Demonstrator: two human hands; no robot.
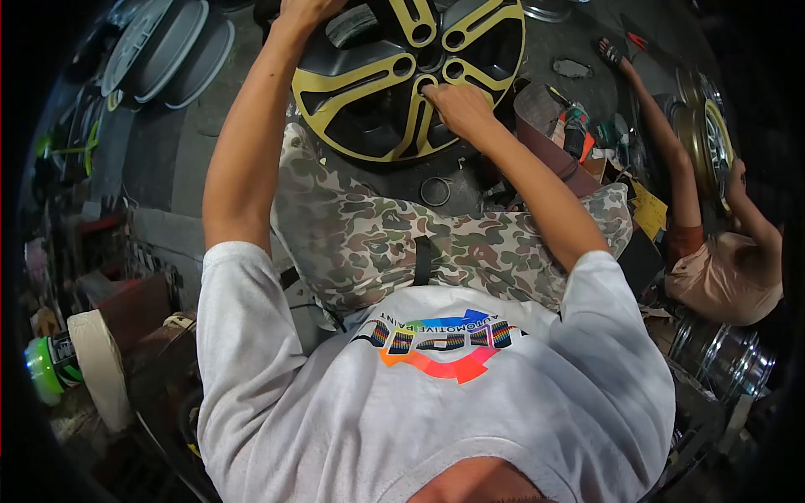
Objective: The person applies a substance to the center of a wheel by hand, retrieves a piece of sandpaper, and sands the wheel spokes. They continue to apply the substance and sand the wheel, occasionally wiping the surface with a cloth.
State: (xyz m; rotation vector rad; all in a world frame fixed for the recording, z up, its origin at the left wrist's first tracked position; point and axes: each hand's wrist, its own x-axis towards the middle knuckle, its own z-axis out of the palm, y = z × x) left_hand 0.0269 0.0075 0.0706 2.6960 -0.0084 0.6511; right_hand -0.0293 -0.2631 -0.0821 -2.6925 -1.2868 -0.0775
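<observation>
A car wheel rim [352, 86] with yellow spoke faces and black recesses lies in front of my knees, its upper part cut off by the view. My right hand [459, 109] is closed, with its fingertips at a round hole near the inner end of a yellow spoke. Whatever those fingers pinch, if anything, is hidden. Up at the top edge, my left hand [309, 8] is by the rim's far left side, and its fingers are out of sight.
Grey rims [168, 50] lean at the upper left. A green-and-black power tool [576, 130] lies among clutter on the right, near a metal ring [435, 192]. Another person [728, 277] sits far right, holding a gold rim [703, 142]. A tape roll [94, 369] stands lower left.
</observation>
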